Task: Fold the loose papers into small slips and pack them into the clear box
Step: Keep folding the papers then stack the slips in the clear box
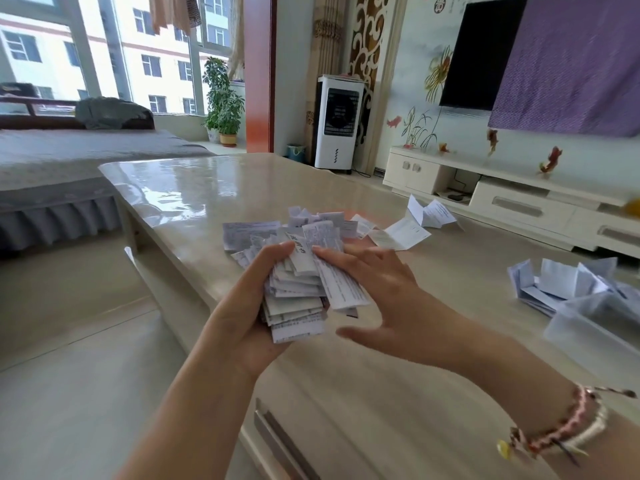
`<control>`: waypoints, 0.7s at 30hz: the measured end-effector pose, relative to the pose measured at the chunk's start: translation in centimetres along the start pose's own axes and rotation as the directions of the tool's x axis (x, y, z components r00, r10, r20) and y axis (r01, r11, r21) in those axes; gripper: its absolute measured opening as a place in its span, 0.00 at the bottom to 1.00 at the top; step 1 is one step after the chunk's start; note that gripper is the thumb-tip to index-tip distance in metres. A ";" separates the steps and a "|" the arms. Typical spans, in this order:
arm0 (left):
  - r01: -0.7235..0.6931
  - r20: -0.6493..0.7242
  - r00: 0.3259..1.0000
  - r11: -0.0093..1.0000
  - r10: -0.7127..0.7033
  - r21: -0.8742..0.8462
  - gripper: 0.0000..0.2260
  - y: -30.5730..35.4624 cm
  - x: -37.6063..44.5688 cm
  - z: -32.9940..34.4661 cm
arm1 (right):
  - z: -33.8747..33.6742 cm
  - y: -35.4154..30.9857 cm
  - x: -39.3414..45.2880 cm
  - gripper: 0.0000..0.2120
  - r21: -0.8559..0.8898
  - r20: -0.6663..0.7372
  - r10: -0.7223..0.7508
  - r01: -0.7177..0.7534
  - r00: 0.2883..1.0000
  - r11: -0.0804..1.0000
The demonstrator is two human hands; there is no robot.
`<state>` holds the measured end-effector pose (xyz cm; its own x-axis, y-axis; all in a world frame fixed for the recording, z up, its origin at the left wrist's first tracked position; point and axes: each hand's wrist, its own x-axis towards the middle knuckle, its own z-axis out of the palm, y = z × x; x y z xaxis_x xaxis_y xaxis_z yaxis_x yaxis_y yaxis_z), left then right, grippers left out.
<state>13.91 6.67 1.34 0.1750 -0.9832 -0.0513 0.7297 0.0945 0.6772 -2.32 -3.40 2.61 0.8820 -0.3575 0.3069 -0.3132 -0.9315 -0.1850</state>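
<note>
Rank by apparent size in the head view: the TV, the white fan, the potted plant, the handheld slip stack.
1. TV, partly covered by purple cloth.
2. Fan and plant: look alike, unranked.
3. Slip stack, though it is far nearer, so its true size is smaller than it looks.

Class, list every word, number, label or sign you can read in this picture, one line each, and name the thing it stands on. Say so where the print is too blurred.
Red round seal and grey script on the painted wall: characters, too blurred to read.
Dark handwritten marks on the top white folded slip in the left hand: unreadable.
Fine print on the white unfolded papers on the beige glossy table: too small.
White air cooler: no legible label.
</note>
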 end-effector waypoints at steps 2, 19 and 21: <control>0.007 0.003 1.000 1.000 -0.007 0.001 0.21 0.0 0.1 -0.2 | 0.3 0.3 0.2 0.29 -0.013 -0.140 -0.019 0.017 0.990 1.000; 0.045 -0.032 0.999 0.965 -0.038 0.258 0.14 -0.7 -1.5 0.3 | 0.2 -0.7 1.2 0.17 0.807 -0.127 0.248 -0.045 0.960 0.588; 0.038 -0.024 0.999 0.965 -0.032 0.260 0.14 -0.5 -1.8 -0.1 | -0.3 -0.9 1.6 0.25 0.807 -0.081 0.194 -0.050 0.978 0.588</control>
<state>13.27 8.37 1.00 0.1669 -0.9818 -0.0907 0.5385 0.0137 0.8425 -0.69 -3.18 3.57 0.7727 -0.5360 0.3400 0.0558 -0.4762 -0.8776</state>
